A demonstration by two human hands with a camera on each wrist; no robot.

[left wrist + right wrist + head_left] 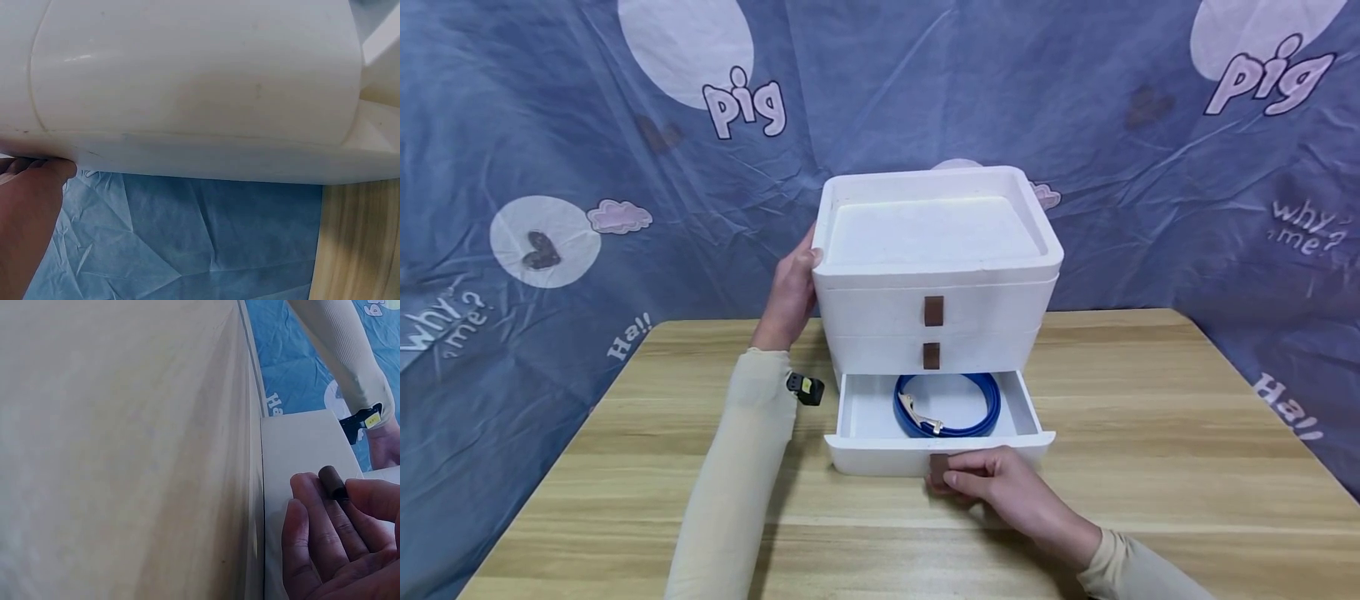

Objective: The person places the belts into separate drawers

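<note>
A white storage box with drawers [936,312] stands on the table, its lowest drawer [887,458] pulled out. Inside that drawer lies a coiled blue belt [992,408] with a gold-coloured buckle [917,414]. My right hand [1011,492] pinches the brown pull tab [938,469] on the drawer's front between thumb and fingers. The same tab [331,481] shows in the right wrist view between the fingers of the right hand [344,544]. My left hand [792,292] rests against the box's upper left side, thumb at the front corner of the rim.
Two upper drawers, each with a brown tab [933,311], are closed. The box's top is a shallow tray [925,229]. Under everything is a wood-grain table [1150,433]; a blue printed cloth [880,83] hangs behind it. A small black device [806,388] sits at the left wrist.
</note>
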